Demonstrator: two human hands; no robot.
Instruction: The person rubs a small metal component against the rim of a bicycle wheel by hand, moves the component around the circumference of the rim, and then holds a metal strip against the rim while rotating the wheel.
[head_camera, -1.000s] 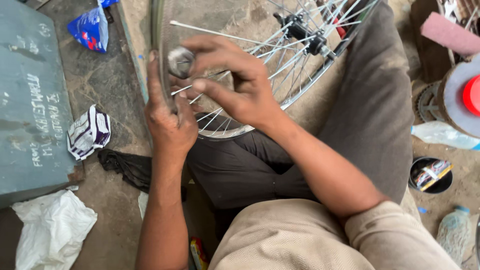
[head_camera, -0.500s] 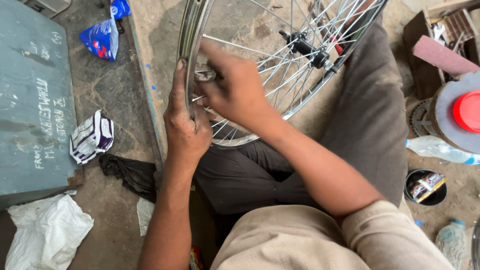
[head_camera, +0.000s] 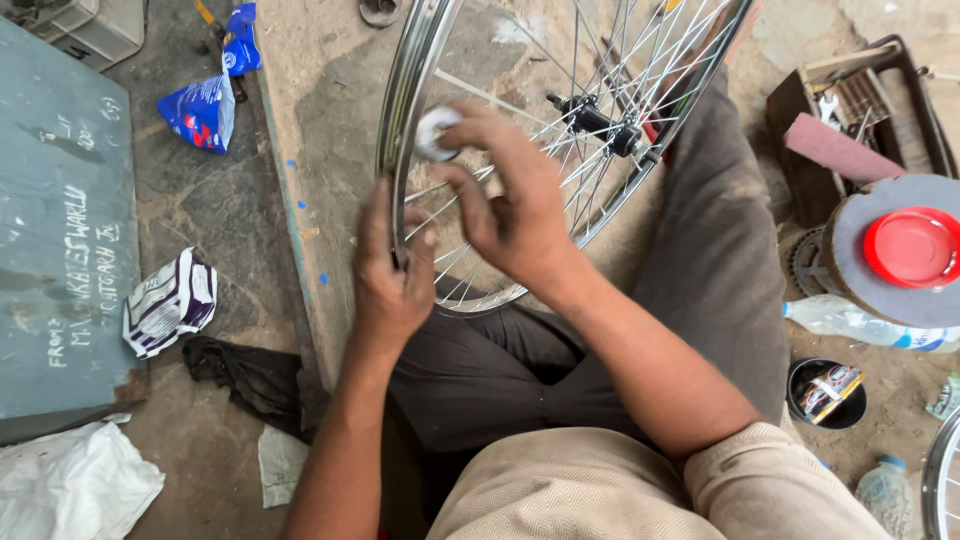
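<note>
Left grip: left hand (head_camera: 388, 285) closed around the metal rim (head_camera: 397, 160) of the bicycle wheel, thumb and fingers wrapped over its edge, just left of frame centre.
Right grip: right hand (head_camera: 510, 205) pinching a small round white piece (head_camera: 436, 133) between fingertips, pressed against the inside of the rim; exact kind of piece not clear.
Wheel position: upper middle of the frame, propped on the lap, leaning over the dark trouser leg (head_camera: 700, 260).
Wheel look: shiny silver rim, no tyre, thin steel spokes (head_camera: 560, 150) crossing toward a dark hub (head_camera: 600, 125) at upper centre-right.
Below the hands: forearms running down to beige sleeves at the bottom of the frame.
Left side: grey-green box lid (head_camera: 60, 240) with chalk writing, crumpled white-and-purple wrapper (head_camera: 168, 303), black rag (head_camera: 245, 372), white cloth (head_camera: 70, 485) in the lower left corner.
Upper left: blue snack packet (head_camera: 210, 100) on the concrete.
Right side: wooden tool tray (head_camera: 850, 110), red lid (head_camera: 915, 247) on a round block, clear plastic bottle (head_camera: 860, 322), small black tin (head_camera: 827, 393).
</note>
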